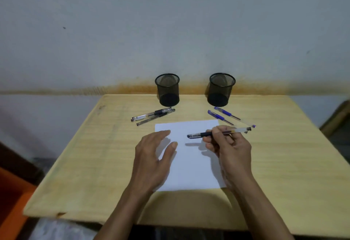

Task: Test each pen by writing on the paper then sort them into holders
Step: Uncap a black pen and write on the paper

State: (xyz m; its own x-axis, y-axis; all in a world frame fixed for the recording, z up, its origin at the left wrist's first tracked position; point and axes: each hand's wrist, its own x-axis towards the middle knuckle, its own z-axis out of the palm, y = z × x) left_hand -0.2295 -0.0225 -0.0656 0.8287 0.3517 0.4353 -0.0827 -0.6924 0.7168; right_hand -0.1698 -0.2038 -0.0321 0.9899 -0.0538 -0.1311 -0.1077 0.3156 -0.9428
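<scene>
We see a white paper sheet lying flat; a capped dark-grip clear pen held level above it; three black-grip clear pens lying left, two blue-grip pens right; two upright black mesh holders behind.

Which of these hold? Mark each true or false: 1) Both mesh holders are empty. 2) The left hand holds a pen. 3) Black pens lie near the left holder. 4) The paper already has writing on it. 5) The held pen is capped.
1) True. The left holder and the right holder show no pens inside.
2) False. The left hand rests open on the paper; the right hand holds the pen.
3) True. The black pens lie in front of the left holder; the blue pens lie near the right one.
4) False. The visible paper looks blank.
5) True. A dark cap covers its tip.
</scene>
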